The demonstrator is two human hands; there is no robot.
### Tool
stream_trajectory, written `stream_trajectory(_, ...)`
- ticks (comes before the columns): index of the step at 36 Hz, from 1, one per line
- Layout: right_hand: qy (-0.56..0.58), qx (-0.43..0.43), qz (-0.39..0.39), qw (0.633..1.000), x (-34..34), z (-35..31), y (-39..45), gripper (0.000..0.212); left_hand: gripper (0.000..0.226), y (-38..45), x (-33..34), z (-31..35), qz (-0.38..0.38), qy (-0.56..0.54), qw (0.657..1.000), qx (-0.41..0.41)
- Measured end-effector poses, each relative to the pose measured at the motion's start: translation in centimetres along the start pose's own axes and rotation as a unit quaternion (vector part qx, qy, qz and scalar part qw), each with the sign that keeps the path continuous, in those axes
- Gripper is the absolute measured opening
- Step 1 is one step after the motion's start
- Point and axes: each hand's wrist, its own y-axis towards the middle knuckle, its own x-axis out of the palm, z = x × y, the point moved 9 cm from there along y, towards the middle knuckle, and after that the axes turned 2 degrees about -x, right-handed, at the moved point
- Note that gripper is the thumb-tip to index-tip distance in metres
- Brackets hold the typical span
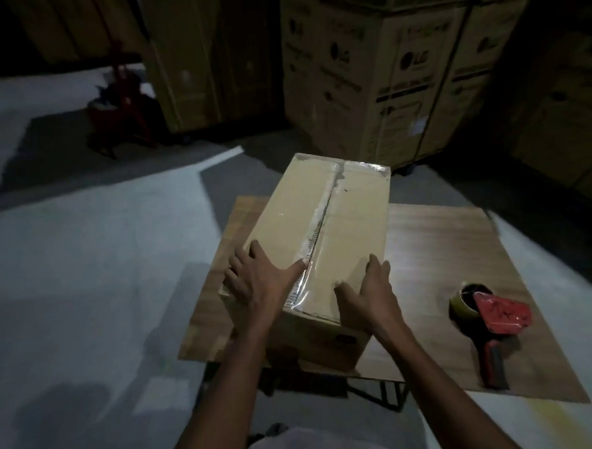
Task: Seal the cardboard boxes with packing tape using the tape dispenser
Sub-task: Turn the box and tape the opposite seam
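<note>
Smoothing the tape down on the cardboard box (322, 229) on the wooden table (436, 251).
My left hand (256, 278) lies flat, fingers spread; my right hand (370, 289) rests open. I'd press outward from the seam; the tape dispenser (491, 320) lies well apart.

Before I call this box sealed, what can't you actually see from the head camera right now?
- Cardboard box: underside and far end face, hidden by the box itself.
- Tape at the near edge: partly covered by the left hand and right hand.
- Tape dispenser: blade, too dark and small.
- Background cartons: small print blurred.
</note>
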Motion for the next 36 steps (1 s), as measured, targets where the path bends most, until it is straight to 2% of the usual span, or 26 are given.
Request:
stream_trajectory(5, -0.051, -0.032, 0.018, 0.998, -1.6, 2.9, -4.8, 0.092, 0.119, -5.0, 0.0, -0.4, 0.039, 0.012, 0.997, -0.07)
stream_trajectory(9, -0.03, 0.001, 0.052, 0.998, -3.9, 6.8, -6.9, 0.101, 0.122, -9.0, 0.9, -0.3, 0.03, 0.016, 0.994, -0.107)
stream_trajectory(13, 0.057, 0.044, 0.057, 0.996, -5.2, 10.3, -8.3, 0.103, 0.12, -13.0, 1.7, 0.4, 0.03, 0.012, 0.992, -0.124)
stream_trajectory(20, 0.269, 0.058, -0.028, 0.961, -2.2, 12.1, -9.9, 0.127, 0.112, -18.4, 4.3, 3.5, -0.004, 0.028, 0.994, -0.107)
stream_trajectory(22, 0.301, 0.053, -0.036, 0.951, -2.1, 11.9, -9.3, 0.125, 0.111, -19.2, 5.0, 4.3, -0.013, 0.021, 0.994, -0.111)
stream_trajectory(24, 0.331, 0.054, -0.011, 0.942, -2.7, 12.5, -8.4, 0.121, 0.11, -19.6, 5.3, 4.7, -0.017, 0.013, 0.993, -0.113)
stream_trajectory(29, 0.379, 0.048, 0.032, 0.923, -3.9, 14.2, -6.0, 0.12, 0.097, -18.6, 5.0, 6.5, 0.0, 0.018, 0.999, -0.028)
stream_trajectory(32, 0.406, 0.031, 0.012, 0.913, -4.6, 14.4, -4.2, 0.119, 0.09, -17.5, 5.3, 8.3, -0.017, 0.019, 0.999, 0.032)
stream_trajectory(36, 0.417, 0.036, -0.018, 0.908, -5.5, 15.1, -0.8, 0.101, 0.08, -16.1, 6.5, 11.7, -0.048, 0.022, 0.99, 0.129)
